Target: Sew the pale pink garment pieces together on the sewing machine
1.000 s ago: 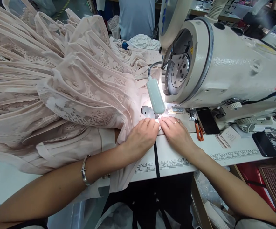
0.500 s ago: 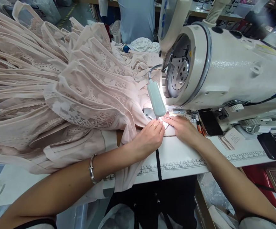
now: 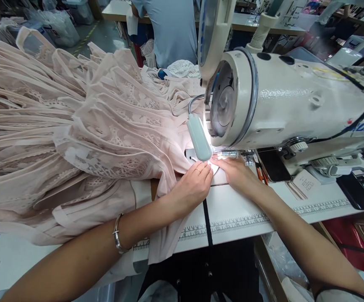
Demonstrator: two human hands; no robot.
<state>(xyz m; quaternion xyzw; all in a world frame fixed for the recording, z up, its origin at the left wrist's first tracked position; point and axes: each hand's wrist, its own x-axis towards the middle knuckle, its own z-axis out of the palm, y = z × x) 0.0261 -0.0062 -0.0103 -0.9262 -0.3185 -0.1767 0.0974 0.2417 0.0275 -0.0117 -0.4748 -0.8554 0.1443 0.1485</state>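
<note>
My left hand (image 3: 192,184), with a ring and a bracelet at its wrist, has its fingers bent and pressed together on a pale pink fabric piece (image 3: 219,179) beside the sewing machine's needle area. Just right of it, my right hand (image 3: 237,175) lies flat on the same fabric, fingers stretched toward the left hand. A sewing machine (image 3: 279,96) stands over the work. Its small green lamp (image 3: 198,138) lights the fabric and hides the needle from view. Pale pink lace garments (image 3: 113,126) spread in a large heap to the left, one strip hanging over the table edge.
A printed ruler (image 3: 238,225) runs along the table's front. Orange-handled snips (image 3: 260,171), a dark phone (image 3: 274,165) and paper tags (image 3: 306,183) lie to the right of my right hand. Beyond the machine a person in a blue shirt (image 3: 177,33) has their back toward me.
The view has tilted up slightly and turned right. Inside the machine's round end, the metal parts look different and blurred now. Both hands remain on the fabric, with little visible movement.
</note>
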